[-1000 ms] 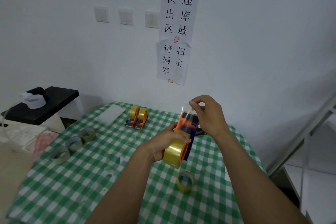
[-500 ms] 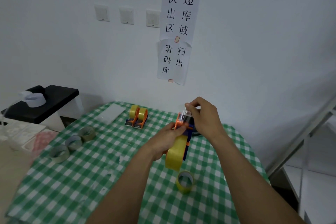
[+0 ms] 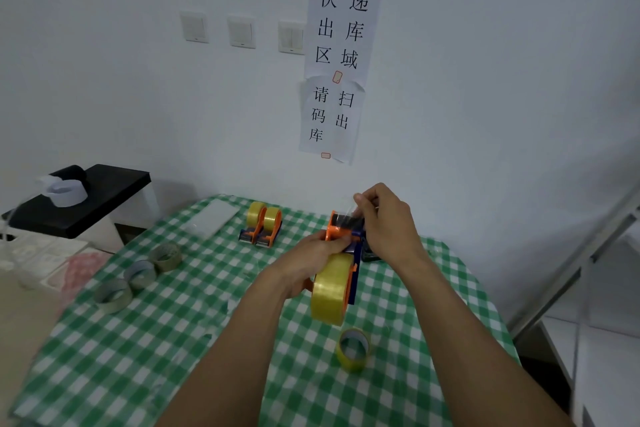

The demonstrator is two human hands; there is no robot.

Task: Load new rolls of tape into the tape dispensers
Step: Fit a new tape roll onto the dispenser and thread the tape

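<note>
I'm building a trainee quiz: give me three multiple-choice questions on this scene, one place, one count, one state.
1. Where do the two loaded orange tape dispensers stand? A. black shelf B. far side of green checked table C. floor
2. How many near-empty greyish tape rolls lie at its left? A. one B. five C. three
3. What is the right hand doing? A. pinching the clear tape end B. lying flat C. gripping a roll
B, they stand farthest back; C, three in a diagonal row; A, fingertips meet above the orange-and-blue dispenser the left hand grips.
</note>
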